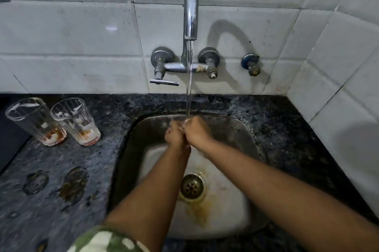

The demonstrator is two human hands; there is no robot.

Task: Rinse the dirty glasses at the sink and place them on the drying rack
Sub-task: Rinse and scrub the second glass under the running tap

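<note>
Speckled black counter (82, 169); perhaps camouflage sleeve (106, 240).

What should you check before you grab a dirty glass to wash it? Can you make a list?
1. Water running from the tap: ok, a stream falls into the sink.
2. Hands free to pick something up: cannot tell; the left hand and right hand are pressed together under the stream, and a small thing between them would be hidden.
3. Glasses within sight: ok, the left glass and right glass stand upright on the counter, left of the sink.
4. Glasses need rinsing: ok, both show brownish residue at the bottom.
5. Sink drain open: ok, nothing covers it.
6. Drying rack ready: cannot tell, none is in view.
</note>
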